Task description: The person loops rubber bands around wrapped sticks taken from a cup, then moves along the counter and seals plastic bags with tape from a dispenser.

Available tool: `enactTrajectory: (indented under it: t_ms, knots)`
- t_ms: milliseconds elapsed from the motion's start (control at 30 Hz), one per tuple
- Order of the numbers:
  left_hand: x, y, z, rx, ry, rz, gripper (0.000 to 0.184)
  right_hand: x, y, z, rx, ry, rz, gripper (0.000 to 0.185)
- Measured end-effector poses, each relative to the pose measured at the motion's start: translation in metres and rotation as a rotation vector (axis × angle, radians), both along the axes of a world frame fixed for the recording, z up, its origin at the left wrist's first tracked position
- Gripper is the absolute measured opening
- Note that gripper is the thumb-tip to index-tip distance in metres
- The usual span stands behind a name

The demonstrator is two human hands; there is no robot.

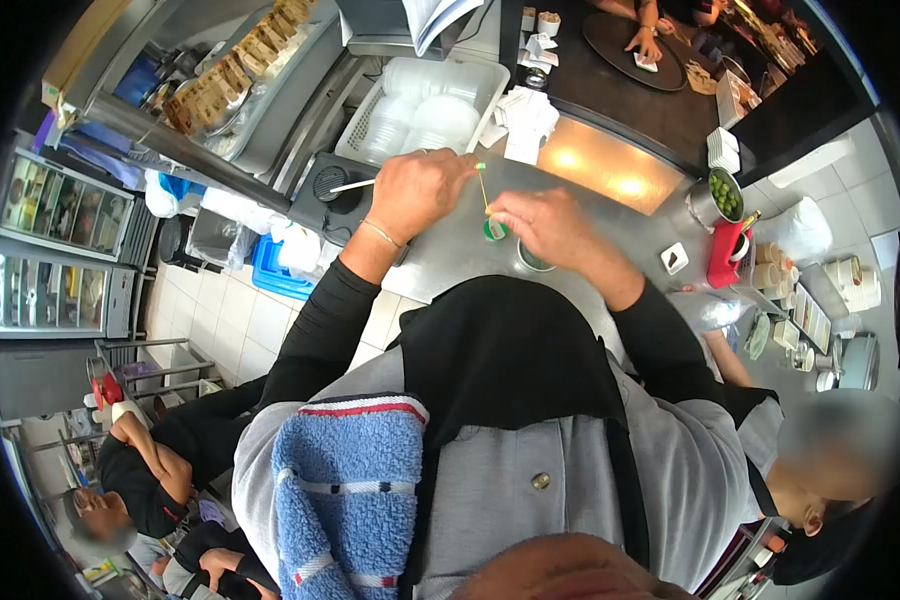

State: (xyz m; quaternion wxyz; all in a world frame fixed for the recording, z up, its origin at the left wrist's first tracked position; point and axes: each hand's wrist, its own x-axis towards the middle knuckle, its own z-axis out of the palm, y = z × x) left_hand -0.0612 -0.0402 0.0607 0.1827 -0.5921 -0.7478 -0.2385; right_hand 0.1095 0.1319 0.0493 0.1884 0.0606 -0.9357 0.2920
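Observation:
Over the steel counter [450,262], my left hand [420,190] is closed, its fingertips pinching the green-tipped upper end of a thin yellow stick [484,188]. My right hand [542,228] is closed in a pinch at the lower end of the same stick. Just below the stick, a small green round item [495,231] sits on the counter. Beside it, partly under my right hand, is a small round container [533,262]. A white stick [352,185] lies left of my left hand, over a black device [332,190].
A white basket [355,135] of clear plastic containers stands ahead. A metal pot of green fruit [722,196] and a red holder [725,252] are at right. Another person's hand [646,45] touches a dark tray [610,55]. People are at lower left and right.

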Motion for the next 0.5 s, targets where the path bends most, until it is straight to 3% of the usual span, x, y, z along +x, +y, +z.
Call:
enactTrajectory:
  t_ms: [100,133,167,233,267,333,433,500]
  knots:
    - [0.013,0.008,0.008,-0.031,-0.024,-0.065,0.011,-0.028,0.037,0.046,0.097,0.146,-0.037,0.013]
    - [0.018,0.009,0.014,-0.031,-0.038,-0.097,0.011,-0.045,0.052,0.045,-0.041,0.08,-0.084,0.014]
    - [0.023,0.009,0.017,0.029,-0.059,-0.113,0.011,-0.062,0.068,0.033,-0.186,0.011,-0.128,0.016]
    - [0.022,0.01,0.026,0.164,-0.08,-0.132,0.013,-0.093,0.083,-0.074,-0.637,0.067,0.064,0.026]
    - [0.017,0.008,0.027,0.15,-0.059,-0.083,0.013,-0.076,0.059,-0.083,-0.594,-0.123,-0.066,0.024]
    - [0.001,0.006,0.026,0.129,-0.014,0.025,0.012,-0.039,0.016,-0.095,-0.53,-0.167,0.015,0.021]
    - [-0.005,0.002,0.009,0.099,-0.034,-0.036,0.012,-0.007,0.001,-0.015,-0.117,-0.033,0.055,0.018]
    - [0.005,0.004,0.006,0.085,-0.051,-0.097,0.011,-0.02,0.026,0.031,-0.073,0.164,0.079,0.015]
